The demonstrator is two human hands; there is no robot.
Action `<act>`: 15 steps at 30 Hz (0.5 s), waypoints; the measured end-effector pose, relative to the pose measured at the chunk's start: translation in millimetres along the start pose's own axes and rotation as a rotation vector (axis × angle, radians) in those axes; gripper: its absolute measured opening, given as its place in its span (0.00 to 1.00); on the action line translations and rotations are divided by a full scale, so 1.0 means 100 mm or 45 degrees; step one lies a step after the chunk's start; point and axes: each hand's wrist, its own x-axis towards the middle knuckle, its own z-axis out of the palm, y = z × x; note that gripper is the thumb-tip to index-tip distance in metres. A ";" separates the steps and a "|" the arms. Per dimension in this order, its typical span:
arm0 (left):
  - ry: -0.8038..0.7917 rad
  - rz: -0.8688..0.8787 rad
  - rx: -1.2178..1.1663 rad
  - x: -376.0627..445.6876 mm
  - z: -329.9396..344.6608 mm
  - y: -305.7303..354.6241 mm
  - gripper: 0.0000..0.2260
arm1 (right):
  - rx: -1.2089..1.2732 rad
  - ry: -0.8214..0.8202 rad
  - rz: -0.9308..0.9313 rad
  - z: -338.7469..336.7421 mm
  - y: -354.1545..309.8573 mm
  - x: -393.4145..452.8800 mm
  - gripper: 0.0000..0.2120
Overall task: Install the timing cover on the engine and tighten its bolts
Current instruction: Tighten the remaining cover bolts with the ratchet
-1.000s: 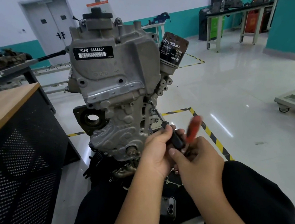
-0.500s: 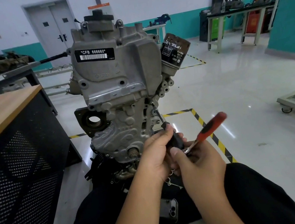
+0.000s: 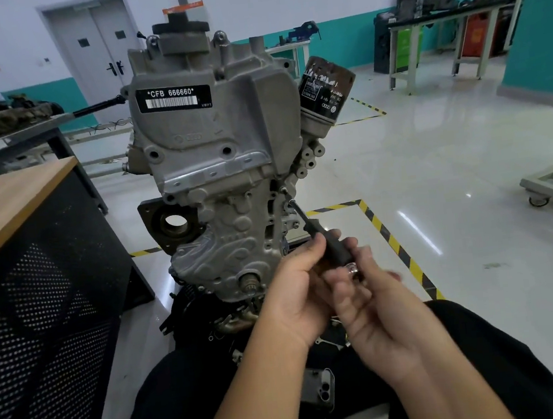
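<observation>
1. A workshop with a glossy pale floor (image 3: pixel 455 189), teal-banded walls and yellow-black hazard tape; the engine (image 3: pixel 215 168) stands upright on the floor in front of the seated person.
2. The left hand (image 3: pixel 298 293) curls round the black driver (image 3: pixel 331 248), probably to keep its shaft in line with the fastener.
3. The right hand (image 3: pixel 375 305) sits just behind, blurred, at the driver's rear end where a metal ratchet head shows; whether it grips anything cannot be told. Its place suggests it supplies the turning.
4. The driver's tip meets a bolt (image 3: pixel 288 198) at the right edge of the timing cover (image 3: pixel 223 236), which is already seated on the engine's front face.
5. The oil filter (image 3: pixel 323 90) juts out above right, clear of the tool's path.
6. A wood-topped table (image 3: pixel 9 205) stands at left.
</observation>
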 end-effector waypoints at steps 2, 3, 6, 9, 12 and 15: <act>0.053 0.043 0.093 0.01 -0.04 -0.01 0.09 | -0.093 0.021 -0.006 -0.04 -0.05 0.02 0.14; 0.081 0.054 0.153 0.02 -0.04 -0.02 0.09 | -0.412 0.050 -0.184 -0.09 -0.04 0.05 0.09; 0.144 0.057 0.247 0.02 0.01 -0.04 0.09 | -1.303 0.245 -0.795 -0.16 0.01 0.11 0.08; 0.121 0.066 0.198 0.01 0.02 -0.05 0.13 | -0.700 0.161 -0.527 -0.09 0.01 0.09 0.05; 0.069 0.047 0.095 0.01 0.00 -0.05 0.12 | 0.126 0.001 0.057 0.02 -0.12 0.00 0.14; 0.100 0.101 0.167 0.01 0.01 -0.07 0.06 | -0.398 0.022 -0.156 -0.02 -0.13 0.01 0.11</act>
